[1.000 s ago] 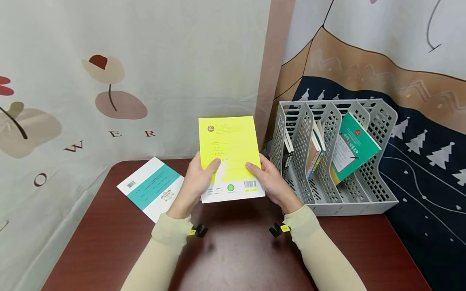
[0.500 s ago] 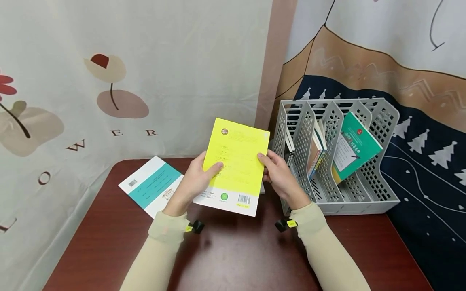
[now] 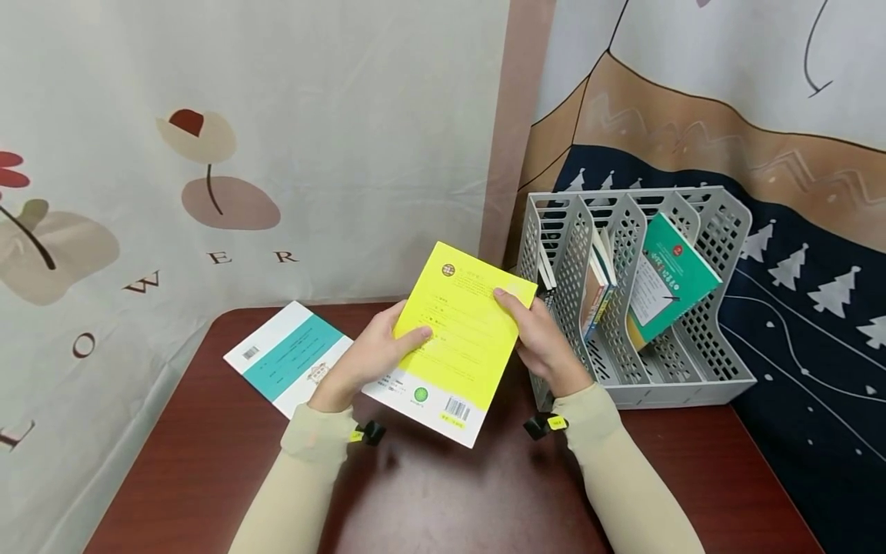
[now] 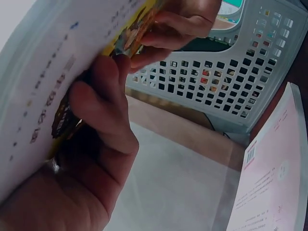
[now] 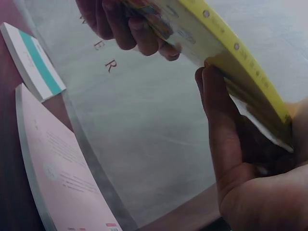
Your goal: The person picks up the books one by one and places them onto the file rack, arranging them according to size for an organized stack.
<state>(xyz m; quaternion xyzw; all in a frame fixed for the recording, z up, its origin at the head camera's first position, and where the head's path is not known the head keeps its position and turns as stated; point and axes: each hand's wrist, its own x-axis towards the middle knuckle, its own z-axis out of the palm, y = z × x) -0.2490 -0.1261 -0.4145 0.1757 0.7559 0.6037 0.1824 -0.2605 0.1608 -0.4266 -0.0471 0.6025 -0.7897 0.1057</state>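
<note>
Both hands hold a yellow book [image 3: 460,323] above the table, its white bottom band with a barcode toward the person. It is turned so its top leans right. The left hand [image 3: 370,350] grips its left edge, thumb on the cover and fingers curled behind. At the upper right edge, the right hand [image 3: 547,346] pinches it, thumb on top; the right wrist view shows its fingers [image 5: 219,115] against the underside. A white and teal book [image 3: 294,358] lies left of the left hand. Below the held book lies a pink book [image 5: 62,163], hidden in the head view.
A grey perforated file rack [image 3: 671,396] stands at the table's right, close to the right hand. Among its compartments are several books, including a slanted green book [image 3: 671,277]. The dark red table [image 3: 429,500] meets a printed curtain [image 3: 360,154] behind.
The yellow book has turned clockwise and come slightly right and nearer the person. My right hand has shifted from its lower right edge to near the upper right corner.
</note>
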